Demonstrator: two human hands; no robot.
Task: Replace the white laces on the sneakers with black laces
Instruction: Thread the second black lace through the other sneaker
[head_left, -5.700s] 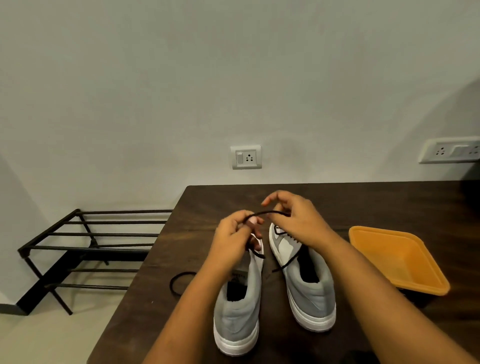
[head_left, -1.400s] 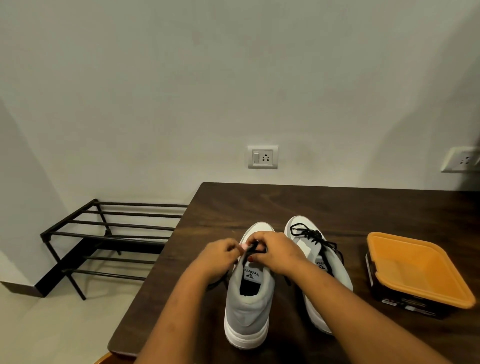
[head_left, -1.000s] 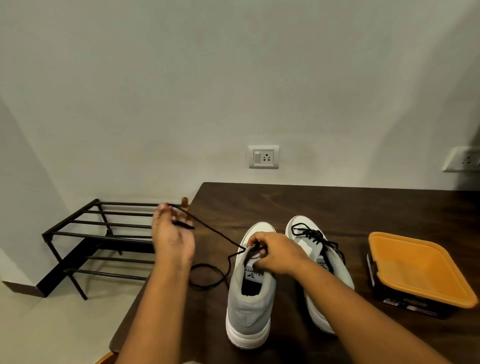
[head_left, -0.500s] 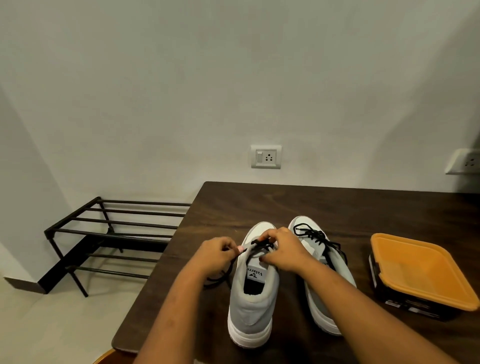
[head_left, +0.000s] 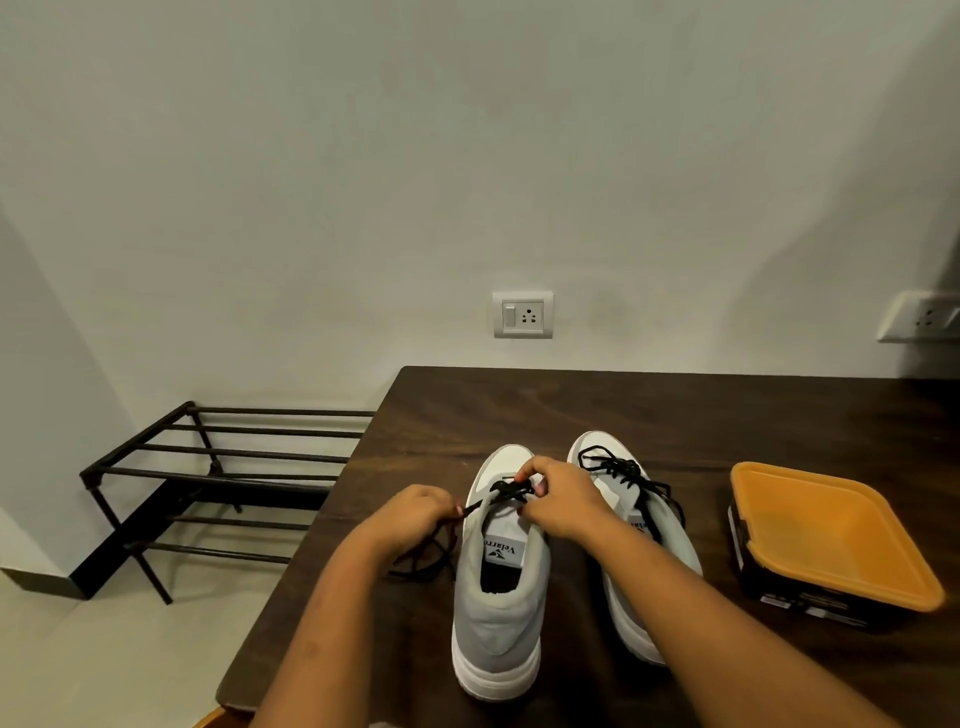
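left shoe (head_left: 501, 603): upper eyelets hidden under right hand (head_left: 563, 501) | right shoe (head_left: 631, 486): heel half behind right forearm (head_left: 701, 613) | black lace (head_left: 421, 569): part lost behind left hand (head_left: 415, 514), eyelet it enters unclear | wall socket (head_left: 919, 317), far right: cut by frame edge | box (head_left: 800, 597): side print too small to read

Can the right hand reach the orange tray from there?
Probably yes, once the right hand lets go of the black lace; only the low laced sneaker lies before the orange tray.
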